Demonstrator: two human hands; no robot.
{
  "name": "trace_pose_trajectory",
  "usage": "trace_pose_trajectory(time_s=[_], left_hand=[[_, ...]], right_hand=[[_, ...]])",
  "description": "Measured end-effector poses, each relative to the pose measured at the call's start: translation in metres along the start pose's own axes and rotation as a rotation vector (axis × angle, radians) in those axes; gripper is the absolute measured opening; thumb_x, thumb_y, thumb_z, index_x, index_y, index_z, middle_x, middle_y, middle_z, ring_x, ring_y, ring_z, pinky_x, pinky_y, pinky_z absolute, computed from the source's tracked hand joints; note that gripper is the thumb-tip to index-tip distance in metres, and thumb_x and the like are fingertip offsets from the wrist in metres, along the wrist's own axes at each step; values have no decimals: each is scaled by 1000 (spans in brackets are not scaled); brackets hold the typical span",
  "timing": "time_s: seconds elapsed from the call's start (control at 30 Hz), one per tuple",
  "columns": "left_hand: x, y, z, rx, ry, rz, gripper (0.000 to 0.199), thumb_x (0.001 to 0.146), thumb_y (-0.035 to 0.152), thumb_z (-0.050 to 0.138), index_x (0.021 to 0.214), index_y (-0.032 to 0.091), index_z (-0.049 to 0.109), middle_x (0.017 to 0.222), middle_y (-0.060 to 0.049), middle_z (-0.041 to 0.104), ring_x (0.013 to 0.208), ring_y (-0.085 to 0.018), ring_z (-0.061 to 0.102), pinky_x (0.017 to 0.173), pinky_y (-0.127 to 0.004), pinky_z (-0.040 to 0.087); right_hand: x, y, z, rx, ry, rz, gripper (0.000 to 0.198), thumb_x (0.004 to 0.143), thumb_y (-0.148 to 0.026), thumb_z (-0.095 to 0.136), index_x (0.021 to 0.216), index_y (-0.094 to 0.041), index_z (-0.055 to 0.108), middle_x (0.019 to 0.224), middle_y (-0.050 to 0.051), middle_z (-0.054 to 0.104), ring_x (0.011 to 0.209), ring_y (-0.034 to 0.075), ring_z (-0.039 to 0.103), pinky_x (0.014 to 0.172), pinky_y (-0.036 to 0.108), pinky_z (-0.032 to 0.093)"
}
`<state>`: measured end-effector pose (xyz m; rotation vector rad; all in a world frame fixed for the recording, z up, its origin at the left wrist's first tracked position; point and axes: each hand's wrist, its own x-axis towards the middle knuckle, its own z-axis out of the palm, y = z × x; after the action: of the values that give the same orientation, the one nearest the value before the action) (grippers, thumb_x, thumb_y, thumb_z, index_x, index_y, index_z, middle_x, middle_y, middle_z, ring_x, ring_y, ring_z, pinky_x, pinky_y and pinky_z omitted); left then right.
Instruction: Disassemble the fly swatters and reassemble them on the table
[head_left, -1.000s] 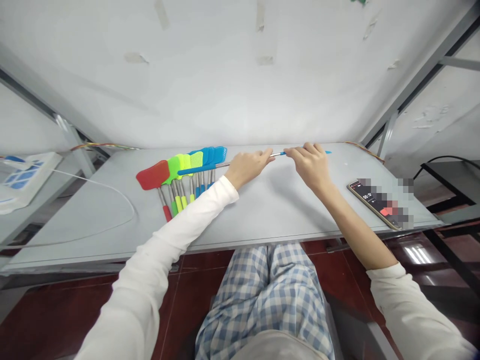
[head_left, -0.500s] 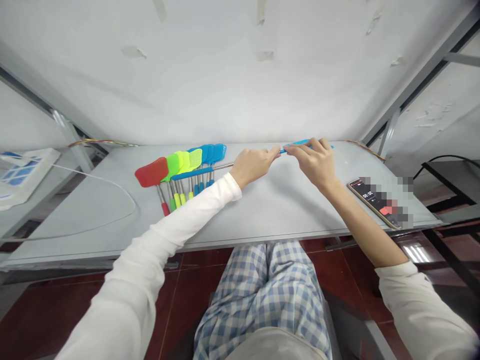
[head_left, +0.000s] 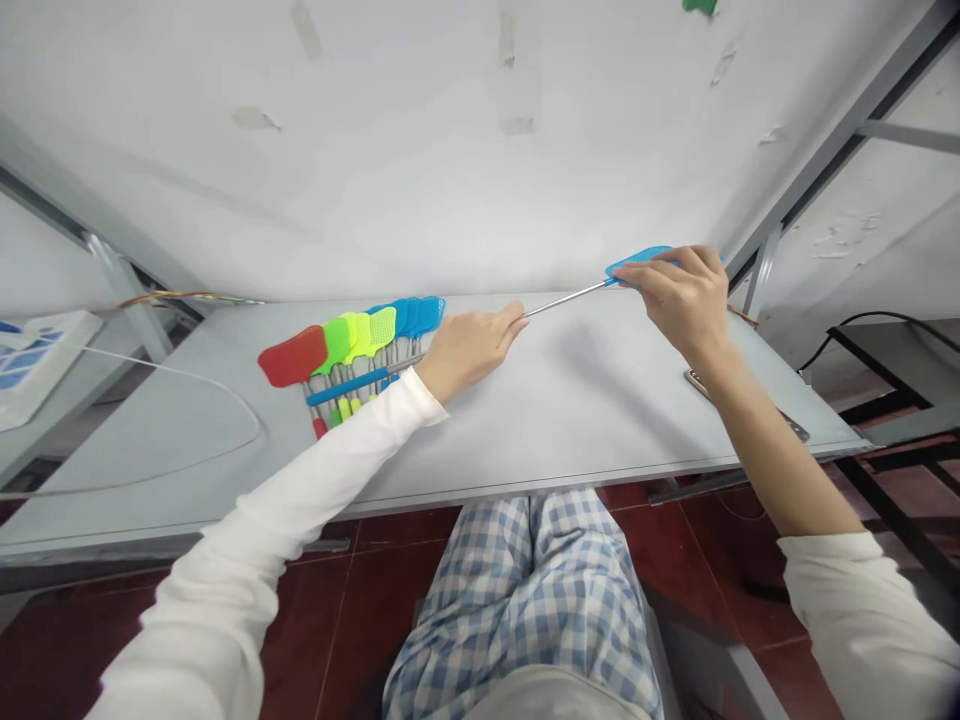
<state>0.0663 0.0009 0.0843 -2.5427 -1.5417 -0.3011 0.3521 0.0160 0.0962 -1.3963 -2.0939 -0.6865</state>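
Note:
A blue fly swatter point(head_left: 570, 298) with a metal telescopic rod stretches between my two hands above the table. My left hand point(head_left: 472, 350) is closed round the rod, and the blue handle sticks out to its left. At the other end my right hand point(head_left: 686, 300) grips the swatter by its blue head, partly covering it. Left of my hands lies a fanned row of fly swatters: a red one point(head_left: 294, 357), a green one point(head_left: 337, 345), several yellow ones point(head_left: 373, 330) and several blue ones point(head_left: 420, 316). My left sleeve and the held handle hide part of their handles.
The grey table point(head_left: 525, 440) stands against a white wall. A phone point(head_left: 787, 425) lies at the right, mostly behind my right forearm. A thin white cable point(head_left: 225, 385) curves over the table's left side. Wires point(head_left: 195, 297) run along the back left edge.
My right hand has moved right and slightly up with the swatter head, and my left hand a little left. A longer stretch of metal rod now shows between them.

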Motion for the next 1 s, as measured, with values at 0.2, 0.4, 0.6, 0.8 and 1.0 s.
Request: trace_pose_trajectory(time_s=[0.2, 0.4, 0.6, 0.8, 1.0], left_hand=[[29, 11, -9, -43, 20, -56, 44, 100, 44, 25, 118, 20, 57, 98, -12, 70, 94, -25, 66, 79, -33, 41], [86, 4, -2, -117, 84, -214, 40, 100, 35, 28, 120, 17, 57, 110, -16, 67, 108, -27, 61, 88, -38, 41], [109, -11, 10, -181, 120, -270, 42, 99, 33, 24, 119, 19, 58, 112, -16, 66, 107, -28, 60, 87, -37, 40], [85, -16, 6, -250, 77, 34, 35, 96, 39, 34, 108, 25, 64, 95, -6, 69, 93, -23, 63, 82, -32, 40], [65, -8, -1, -423, 50, 216, 42, 97, 38, 33, 132, 25, 53, 75, -1, 65, 68, -15, 57, 70, -25, 37]], right_hand=[[-11, -97, 10, 21, 60, 198, 39, 99, -33, 35, 128, -18, 56, 131, 18, 57, 124, 35, 46, 100, 53, 32], [-51, -239, 14, 674, -310, 225, 35, 101, -38, 26, 112, -16, 52, 109, 13, 61, 98, 20, 58, 85, 32, 46], [-76, -312, 3, 1256, -155, 136, 14, 95, -27, 34, 85, -22, 41, 85, 4, 52, 83, 16, 50, 77, 29, 44], [-113, -334, -8, 1586, -380, 85, 15, 83, -24, 48, 74, -23, 36, 70, -4, 45, 62, 10, 45, 59, 22, 37], [-92, -325, 15, 1394, -368, 640, 25, 92, -49, 45, 92, -23, 41, 77, -4, 51, 65, 12, 48, 63, 25, 36]])
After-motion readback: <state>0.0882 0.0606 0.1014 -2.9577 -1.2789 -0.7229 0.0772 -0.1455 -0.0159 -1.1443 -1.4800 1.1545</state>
